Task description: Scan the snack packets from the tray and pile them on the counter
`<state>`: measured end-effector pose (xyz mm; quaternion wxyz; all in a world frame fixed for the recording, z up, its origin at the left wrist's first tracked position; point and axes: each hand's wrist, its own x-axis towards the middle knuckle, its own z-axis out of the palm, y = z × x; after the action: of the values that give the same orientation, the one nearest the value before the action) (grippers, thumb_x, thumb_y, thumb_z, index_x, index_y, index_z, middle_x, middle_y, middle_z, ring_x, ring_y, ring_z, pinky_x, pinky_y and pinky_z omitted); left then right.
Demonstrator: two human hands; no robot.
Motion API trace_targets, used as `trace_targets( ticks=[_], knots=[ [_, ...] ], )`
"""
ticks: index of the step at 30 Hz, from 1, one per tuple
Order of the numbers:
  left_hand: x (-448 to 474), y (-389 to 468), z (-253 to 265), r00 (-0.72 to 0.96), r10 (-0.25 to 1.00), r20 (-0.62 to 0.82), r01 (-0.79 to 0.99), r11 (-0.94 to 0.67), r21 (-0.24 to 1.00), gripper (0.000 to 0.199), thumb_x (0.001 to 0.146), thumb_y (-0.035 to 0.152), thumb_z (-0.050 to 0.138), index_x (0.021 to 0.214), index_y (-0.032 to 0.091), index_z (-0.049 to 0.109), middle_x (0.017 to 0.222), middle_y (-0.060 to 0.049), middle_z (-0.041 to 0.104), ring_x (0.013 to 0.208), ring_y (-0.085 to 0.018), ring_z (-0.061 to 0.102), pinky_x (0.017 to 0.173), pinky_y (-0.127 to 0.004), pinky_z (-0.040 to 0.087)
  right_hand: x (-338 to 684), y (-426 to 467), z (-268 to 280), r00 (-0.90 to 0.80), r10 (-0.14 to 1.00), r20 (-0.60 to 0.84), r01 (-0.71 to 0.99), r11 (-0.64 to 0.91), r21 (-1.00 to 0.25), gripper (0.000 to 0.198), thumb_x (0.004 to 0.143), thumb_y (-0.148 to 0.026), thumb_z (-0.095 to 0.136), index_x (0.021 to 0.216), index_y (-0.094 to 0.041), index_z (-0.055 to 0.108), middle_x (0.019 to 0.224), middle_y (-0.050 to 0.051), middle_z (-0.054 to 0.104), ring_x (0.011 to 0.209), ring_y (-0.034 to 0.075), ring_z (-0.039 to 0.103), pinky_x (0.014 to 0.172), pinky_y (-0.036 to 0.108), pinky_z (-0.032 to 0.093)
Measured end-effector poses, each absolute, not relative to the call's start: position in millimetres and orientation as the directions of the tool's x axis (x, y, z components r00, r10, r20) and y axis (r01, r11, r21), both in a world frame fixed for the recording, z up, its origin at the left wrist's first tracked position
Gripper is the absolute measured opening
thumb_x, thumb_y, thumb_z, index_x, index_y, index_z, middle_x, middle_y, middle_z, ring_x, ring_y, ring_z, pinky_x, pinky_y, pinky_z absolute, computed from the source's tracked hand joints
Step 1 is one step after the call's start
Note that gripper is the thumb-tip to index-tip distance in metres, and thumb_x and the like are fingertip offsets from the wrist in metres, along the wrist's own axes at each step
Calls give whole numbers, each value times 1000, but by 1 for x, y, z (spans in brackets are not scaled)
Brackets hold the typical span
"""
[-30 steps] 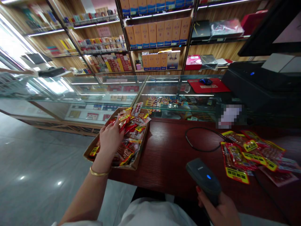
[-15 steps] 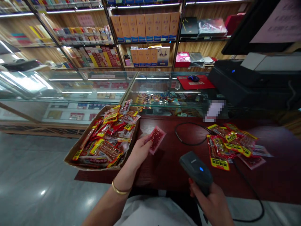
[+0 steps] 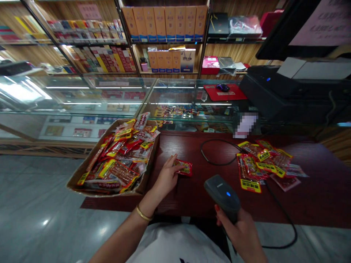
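My left hand [image 3: 168,176] pinches a small red snack packet [image 3: 186,168] by its left end, low over the dark red tabletop [image 3: 186,199]. To its left stands an open cardboard box [image 3: 141,184], heaped with red, yellow and clear snack packets [image 3: 120,171]. Wrapped around the handle of a dark handheld barcode scanner [image 3: 221,191] is my right hand [image 3: 242,233]. A blue light glows on the scanner's top, and its head points toward the far left. A loose pile of snack packets [image 3: 263,164] lies on the table to the right.
The scanner's black cable [image 3: 287,215] hangs past the table's front edge, and a black cable loop [image 3: 204,155] lies on the tabletop. Behind runs a glass display counter [image 3: 175,86] with a mouse [image 3: 222,87] on a red mat. A black machine [image 3: 274,95] and monitor stand at right.
The packet in my left hand has turned from tilted upright to nearly level, showing a red and yellow-green face. My right hand keeps the scanner in about the same place.
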<state>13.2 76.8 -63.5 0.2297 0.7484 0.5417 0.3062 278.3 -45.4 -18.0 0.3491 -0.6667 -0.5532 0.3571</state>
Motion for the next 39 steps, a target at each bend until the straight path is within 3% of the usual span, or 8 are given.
trace_targets(
  ticks=[6, 11, 16, 20, 24, 30, 35, 39],
  knots=[
    [13, 76, -58, 156, 982, 111, 620, -184, 763, 40, 78, 11, 68, 116, 19, 78, 158, -15, 47, 140, -32, 51, 119, -49, 39, 275, -45, -16, 157, 984, -87, 496, -155, -854, 44, 84, -63, 63, 63, -24, 65, 58, 4, 71, 57, 23, 69, 60, 30, 51],
    [12, 81, -46, 80, 987, 140, 521, -161, 838, 65, 68, 2, 68, 129, 24, 71, 127, -12, 71, 120, -32, 63, 112, -48, 44, 272, -45, -13, 123, 988, -89, 496, -139, -857, 45, 86, -62, 62, 62, -24, 63, 58, 4, 71, 58, 23, 68, 60, 30, 51],
    [19, 86, -31, 82, 997, 12, 434, -46, 900, 27, 67, 7, 68, 87, 21, 79, 83, -7, 72, 89, -28, 66, 97, -43, 48, 272, -45, -12, 136, 986, -99, 502, -155, -851, 41, 85, -60, 63, 65, -24, 64, 57, 3, 70, 56, 22, 67, 60, 30, 50],
    [35, 86, -34, -27, 973, -229, -94, 226, 970, 22, 79, 22, 67, 99, 19, 76, 96, -6, 75, 89, -23, 68, 90, -38, 52, 271, -47, -12, 136, 985, -107, 483, -160, -861, 41, 84, -60, 64, 67, -23, 65, 55, 2, 69, 54, 22, 67, 58, 30, 50],
    [48, 80, -42, 44, 917, -397, -546, 355, 759, 35, 84, 26, 69, 118, 19, 68, 110, -11, 76, 96, -23, 72, 92, -40, 54, 270, -49, -13, 98, 988, -120, 476, -152, -866, 43, 86, -61, 62, 64, -24, 63, 56, 3, 69, 55, 22, 67, 60, 30, 50],
    [55, 75, -45, 60, 915, -399, -683, 329, 652, 30, 88, 19, 67, 118, 19, 66, 112, -10, 75, 95, -21, 73, 102, -46, 52, 267, -50, -13, 99, 982, -159, 462, -187, -867, 50, 88, -68, 58, 65, -23, 65, 58, 4, 71, 58, 23, 69, 60, 31, 50],
    [58, 73, -40, 23, 919, -395, -716, 291, 635, 25, 87, 20, 69, 113, 18, 69, 117, -11, 74, 109, -26, 70, 105, -50, 51, 267, -50, -13, 94, 980, -174, 457, -198, -867, 50, 88, -67, 58, 66, -23, 66, 56, 3, 70, 57, 23, 69, 60, 30, 50],
    [58, 72, -39, 16, 919, -394, -712, 288, 641, 28, 84, 18, 71, 111, 19, 70, 113, -9, 75, 104, -25, 71, 104, -49, 51, 269, -50, -15, 82, 980, -180, 461, -197, -865, 50, 88, -67, 57, 66, -23, 66, 57, 4, 70, 59, 23, 70, 59, 30, 50]
  ],
)
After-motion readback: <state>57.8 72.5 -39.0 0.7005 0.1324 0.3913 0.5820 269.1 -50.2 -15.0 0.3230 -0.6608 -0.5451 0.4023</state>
